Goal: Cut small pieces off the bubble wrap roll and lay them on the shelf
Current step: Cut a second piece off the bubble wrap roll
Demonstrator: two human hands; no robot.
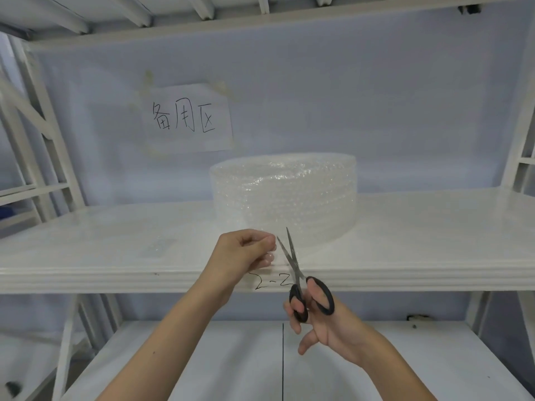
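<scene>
Pinching bubble wrap roll's (pixel 285 198) loose end, left hand (pixel 243 256); right hand (pixel 321 316) gripping open-bladed scissors (pixel 301 280)

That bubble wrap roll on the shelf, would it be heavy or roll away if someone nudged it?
The bubble wrap roll is probably light for its bulk, since it looks to be mostly air pockets. It stands on its flat end on the shelf, so it would likely slide rather than roll. The loose end pinched in the left hand looks floppy.
</scene>
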